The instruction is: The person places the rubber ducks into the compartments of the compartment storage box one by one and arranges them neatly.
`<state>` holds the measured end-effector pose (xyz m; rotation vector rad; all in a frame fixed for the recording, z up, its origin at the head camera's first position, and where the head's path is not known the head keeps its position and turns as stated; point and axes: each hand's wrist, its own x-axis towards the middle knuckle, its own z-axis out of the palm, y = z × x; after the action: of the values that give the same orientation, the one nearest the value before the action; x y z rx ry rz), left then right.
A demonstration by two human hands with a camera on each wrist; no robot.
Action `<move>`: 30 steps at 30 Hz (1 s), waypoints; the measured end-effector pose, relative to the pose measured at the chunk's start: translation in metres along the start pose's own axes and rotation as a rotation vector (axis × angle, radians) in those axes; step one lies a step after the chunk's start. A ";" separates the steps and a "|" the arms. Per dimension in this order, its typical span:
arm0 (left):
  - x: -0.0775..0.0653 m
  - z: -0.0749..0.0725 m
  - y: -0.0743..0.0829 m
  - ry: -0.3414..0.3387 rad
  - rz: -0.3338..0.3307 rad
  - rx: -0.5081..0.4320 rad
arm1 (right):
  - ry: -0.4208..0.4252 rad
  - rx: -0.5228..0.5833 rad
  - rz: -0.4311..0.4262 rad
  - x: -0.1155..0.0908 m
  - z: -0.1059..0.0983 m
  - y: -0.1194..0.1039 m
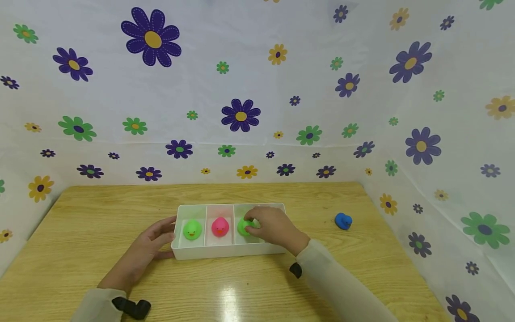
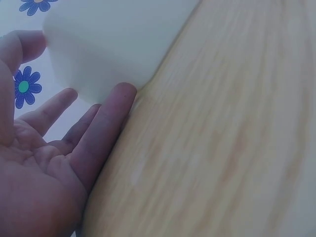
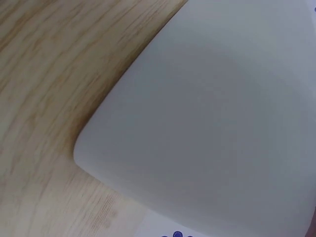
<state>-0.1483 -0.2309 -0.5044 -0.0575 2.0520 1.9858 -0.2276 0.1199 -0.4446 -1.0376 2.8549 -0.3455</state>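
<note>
A white divided box (image 1: 231,252) lies on the wooden table. One green rubber duck (image 1: 192,230) sits in its left compartment, and a pink rubber duck (image 1: 220,227) occupies the one beside it. My right hand (image 1: 275,226) reaches over the box and pinches another green rubber duck (image 1: 243,227) between thumb and fingers, inside the third compartment. That hand covers much of the box's right end. At the left end, my left hand (image 1: 149,243) touches the outer wall; in the left wrist view its fairly straight fingers (image 2: 106,126) rest against the box's side (image 2: 113,44).
A blue rubber duck (image 1: 343,221) lies on the table (image 1: 120,205) to the right of the box. Flower-patterned white cloth (image 1: 209,89) hangs behind the table and along its sides. The right wrist view holds mostly the box's outer wall (image 3: 197,113).
</note>
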 end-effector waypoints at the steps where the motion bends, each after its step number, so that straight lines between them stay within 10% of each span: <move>1: 0.000 0.000 0.000 0.000 0.000 0.003 | 0.000 0.000 0.000 0.000 0.000 0.000; 23: 0.002 -0.001 0.000 -0.003 -0.018 0.000 | -0.042 0.070 0.016 -0.003 -0.006 0.003; 30: 0.001 -0.001 0.000 -0.010 -0.006 0.005 | 0.065 0.170 -0.052 -0.018 -0.024 0.024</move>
<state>-0.1492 -0.2314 -0.5041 -0.0528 2.0480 1.9732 -0.2328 0.1535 -0.4274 -1.0876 2.7984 -0.6246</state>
